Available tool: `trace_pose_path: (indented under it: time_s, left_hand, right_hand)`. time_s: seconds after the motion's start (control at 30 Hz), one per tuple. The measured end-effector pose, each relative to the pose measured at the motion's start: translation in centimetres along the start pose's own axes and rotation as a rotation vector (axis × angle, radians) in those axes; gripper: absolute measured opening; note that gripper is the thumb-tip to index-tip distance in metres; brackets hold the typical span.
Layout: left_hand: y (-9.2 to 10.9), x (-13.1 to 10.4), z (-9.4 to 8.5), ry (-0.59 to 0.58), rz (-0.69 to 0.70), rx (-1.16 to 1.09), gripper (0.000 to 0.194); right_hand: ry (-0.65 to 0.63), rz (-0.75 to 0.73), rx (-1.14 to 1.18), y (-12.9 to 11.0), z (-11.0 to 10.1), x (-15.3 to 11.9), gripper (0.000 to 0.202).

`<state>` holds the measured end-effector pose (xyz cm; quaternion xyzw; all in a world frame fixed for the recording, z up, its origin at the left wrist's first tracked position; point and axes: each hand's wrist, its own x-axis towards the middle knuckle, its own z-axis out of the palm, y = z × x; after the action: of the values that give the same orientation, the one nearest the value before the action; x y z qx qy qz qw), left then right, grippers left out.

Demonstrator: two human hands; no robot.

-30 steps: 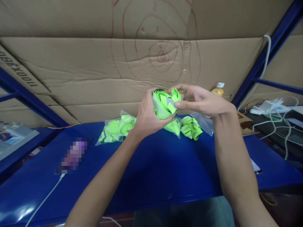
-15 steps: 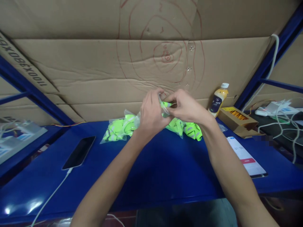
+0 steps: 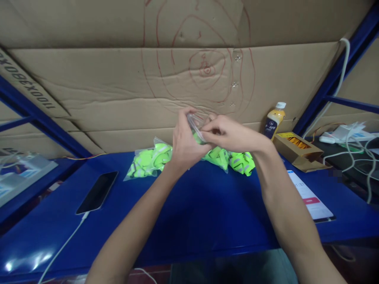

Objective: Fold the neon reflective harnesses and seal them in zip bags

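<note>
Before a cardboard wall [image 3: 103, 79] and above a blue table [image 3: 207, 213], the left hand [image 3: 187, 138] and right hand [image 3: 229, 132] are working at a clear bag [image 3: 196, 128].

The wall is limiting reach beyond the hands; the table is leaving room below them toward its near edge. Bagged green strips [image 3: 148, 159] are lying left of the hands and a green bundle [image 3: 242, 163] right, both bordering that room at the back. The left fingers are grasping the bag, green showing inside; the right ones are bending together at its mouth, but whether they are pinching it, I cannot tell. The step in hand appears to be adjusting that mouth; the next move seems to be calling for steady left support.
</note>
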<state>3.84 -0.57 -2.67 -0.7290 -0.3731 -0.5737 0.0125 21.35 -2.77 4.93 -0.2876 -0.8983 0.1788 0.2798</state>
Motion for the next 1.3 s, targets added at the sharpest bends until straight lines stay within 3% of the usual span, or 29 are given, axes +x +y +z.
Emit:
trace_pose_path:
  time_s: [0.13, 0.33, 0.43, 0.5, 0.6, 0.7, 0.77, 0.9, 1.0, 1.17, 1.3]
  left_hand:
    - [-0.4, 0.6, -0.5, 0.108, -0.044, -0.061, 0.093]
    - [0.1, 0.4, -0.4, 0.12, 0.004, -0.056, 0.087]
    - [-0.4, 0.1, 0.0, 0.096, 0.01, -0.046, 0.088]
    - [-1.1, 0.0, 0.1, 0.079, -0.006, -0.076, 0.09]
    - [-1.9, 0.4, -0.2, 0.027, -0.01, -0.185, 0.104]
    - [-2.1, 1.1, -1.0, -0.071, -0.009, -0.423, 0.113]
    - [-1.6, 1.6, -1.3, -0.085, -0.096, -0.648, 0.101]
    - [1.0, 2.1, -1.2, -0.039, -0.425, -0.975, 0.053]
    - [2.7, 2.1, -1.1, -0.131, -0.566, -1.089, 0.05]
    - [3.4, 2.1, -1.9, -0.105, -0.617, -1.109, 0.044]
    - [3.1, 1.8, -1.6, 0.004, -0.499, -1.06, 0.038]
  right_hand:
    - [0.07, -0.021, 0.156, -0.3, -1.5, -1.3, 0.023]
    - [0.073, -0.04, -0.147, -1.0, -0.3, -1.1, 0.042]
    - [0.043, -0.037, -0.167, -0.8, 0.5, -0.5, 0.052]
    - [0.037, -0.015, -0.121, -0.3, 0.4, -0.5, 0.043]
    - [0.105, -0.001, 0.027, 0.5, -0.4, -0.7, 0.023]
    - [0.208, -0.056, 0.102, 1.1, -1.1, -1.0, 0.031]
    - [0.36, -0.114, 0.08, 1.4, -1.4, -1.1, 0.037]
    - [0.569, -0.214, 0.028, 1.5, -1.0, -1.1, 0.034]
    - [0.628, -0.233, -0.012, 1.6, -0.6, -1.0, 0.028]
    - [0.722, -0.259, -0.051, 2.0, -0.3, -0.8, 0.022]
    - [0.629, -0.315, 0.047, 2.4, -0.3, -0.8, 0.024]
